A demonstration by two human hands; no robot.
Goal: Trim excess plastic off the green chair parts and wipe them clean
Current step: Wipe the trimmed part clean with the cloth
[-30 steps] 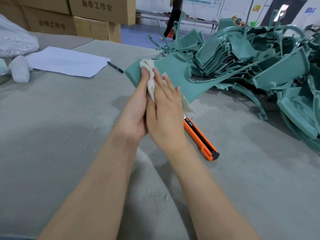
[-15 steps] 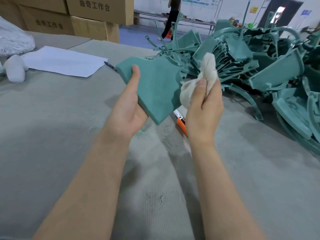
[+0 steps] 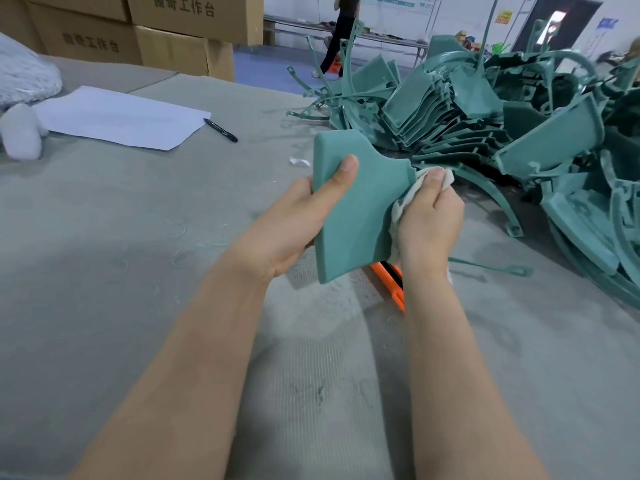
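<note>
- The left grip, a bare hand, holds a flat green chair part up off the desk. The thumb lies across the part's near face and the fingers are curled behind its left edge.
- The part is tilted, broad end toward the far side and a lower corner pointing down at the desk. It is in mid-air between the two hands, at the middle of the view.
- The right grip is closed round a bunched white cloth and presses it against the part's right edge, just under a notch. The thumb is on top of the cloth, and folds of it stick out above and below the fingers.
- An orange utility knife lies on the desk below the hands, mostly hidden by the right wrist and the part.
- A big pile of green chair parts fills the far right of the desk, with curved strips sticking out of it. One thin green strip lies loose near the right forearm.
- A small white scrap lies on the desk just left of the held part.
- Further left are a sheet of white paper and, at its right end, a black pen.
- Cardboard boxes stand behind the desk, and a person walks in the background.
</note>
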